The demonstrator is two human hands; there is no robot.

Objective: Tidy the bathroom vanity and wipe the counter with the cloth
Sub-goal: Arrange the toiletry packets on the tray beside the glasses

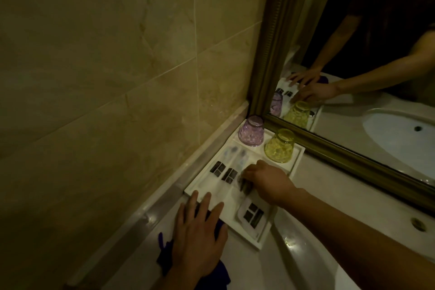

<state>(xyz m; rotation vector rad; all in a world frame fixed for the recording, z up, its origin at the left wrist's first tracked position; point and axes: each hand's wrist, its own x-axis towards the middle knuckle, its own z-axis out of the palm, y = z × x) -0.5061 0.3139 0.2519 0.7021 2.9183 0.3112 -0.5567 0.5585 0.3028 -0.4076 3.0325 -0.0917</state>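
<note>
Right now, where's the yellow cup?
The yellow cup stands upside down at the tray's far right corner, beside the purple cup, just below the mirror frame and beyond the right hand.

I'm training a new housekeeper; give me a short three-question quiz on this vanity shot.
1. True or false: both glasses stand upside down on the tray.
2. Which hand lies on the cloth: A) left B) right?
3. Fill in: the glass nearer the corner is ____.

Key: 1 true. 2 A: the left hand presses the cloth, fingertips on the tray; the right hand handles a packet in it. 3 purple.
</note>
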